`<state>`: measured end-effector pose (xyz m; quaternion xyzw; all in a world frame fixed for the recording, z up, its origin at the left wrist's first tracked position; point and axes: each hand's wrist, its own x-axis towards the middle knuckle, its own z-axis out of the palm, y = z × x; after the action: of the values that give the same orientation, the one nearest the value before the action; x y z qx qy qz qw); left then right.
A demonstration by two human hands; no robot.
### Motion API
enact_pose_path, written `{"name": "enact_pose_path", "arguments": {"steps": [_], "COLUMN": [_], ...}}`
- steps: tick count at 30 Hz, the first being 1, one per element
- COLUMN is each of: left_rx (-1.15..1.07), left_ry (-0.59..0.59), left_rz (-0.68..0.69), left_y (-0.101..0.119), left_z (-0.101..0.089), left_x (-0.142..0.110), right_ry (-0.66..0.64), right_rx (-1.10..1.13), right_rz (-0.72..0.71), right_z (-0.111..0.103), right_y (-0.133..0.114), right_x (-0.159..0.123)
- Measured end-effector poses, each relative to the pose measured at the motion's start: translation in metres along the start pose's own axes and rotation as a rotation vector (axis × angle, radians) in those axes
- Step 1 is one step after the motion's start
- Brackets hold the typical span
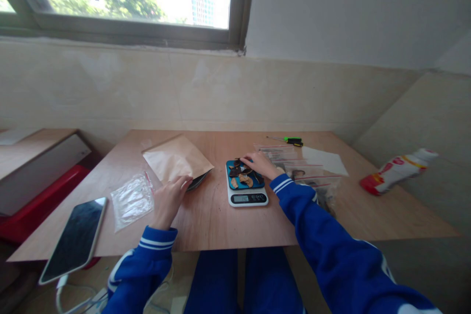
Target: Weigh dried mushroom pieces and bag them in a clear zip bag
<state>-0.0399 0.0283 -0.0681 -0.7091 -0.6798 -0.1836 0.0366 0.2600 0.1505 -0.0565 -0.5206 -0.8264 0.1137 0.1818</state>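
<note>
Scale: a small white digital kitchen scale [247,198] with a dark display strip stands near the middle of the pale wooden table [228,228], toward its front edge.
Tray: a blue tray [237,184] sits on top of the scale.
Pieces: dark brown and tan dried pieces [243,175] lie heaped on the blue tray.
Right hand: the right hand [262,163] reaches over the far side of the tray, fingers curled down onto the pieces; whether it pinches one cannot be told.
Left hand: the left hand [170,199] lies palm down on the table left of the scale, fingers loosely together, fingertips touching the near edge of a brown paper pouch [177,158].
Dish: a dark, shallow dish [196,181] peeks out from under the pouch, between the left hand and the scale.
Bags: clear zip bags with red seal lines [303,169] are piled just right of the scale; one more crumpled clear zip bag [131,199] lies left of the left hand.
Phone: a black smartphone [75,239] rests at the table's front left corner, overhanging the edge.
Screwdriver: a green-handled screwdriver [290,140] lies at the far side.
Paper: a white sheet [326,159] lies beyond the bags.
Bottle: a white and red plastic bottle [397,169] lies on its side well to the right.
</note>
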Motion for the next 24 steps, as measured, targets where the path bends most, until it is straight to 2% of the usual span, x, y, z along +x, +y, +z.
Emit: {"name": "enact_pose_path", "arguments": {"steps": [6, 12, 18, 22, 24], "left_rx": [-0.007, -0.002, -0.034, -0.19, -0.279], "left_ry": [0.002, -0.029, -0.08, -0.11, -0.082], "left_rz": [0.005, -0.005, 0.005, -0.028, -0.055], "left_y": [-0.006, -0.006, -0.007, -0.015, -0.023], "left_z": [0.0, 0.0, 0.008, 0.007, 0.004], "left_x": [-0.001, -0.001, -0.003, -0.01, -0.017], "right_ry": [-0.001, 0.175, 0.229, 0.272, 0.312], "right_rx": [0.144, 0.262, 0.264, 0.334, 0.373], "right_rz": [0.029, -0.002, -0.005, 0.09, 0.165], "right_z": [-0.003, -0.028, -0.05, -0.055, -0.057], "right_y": [0.002, 0.0, -0.024, -0.034, -0.034], "right_x": [-0.004, -0.023, -0.071, -0.111, -0.133]}}
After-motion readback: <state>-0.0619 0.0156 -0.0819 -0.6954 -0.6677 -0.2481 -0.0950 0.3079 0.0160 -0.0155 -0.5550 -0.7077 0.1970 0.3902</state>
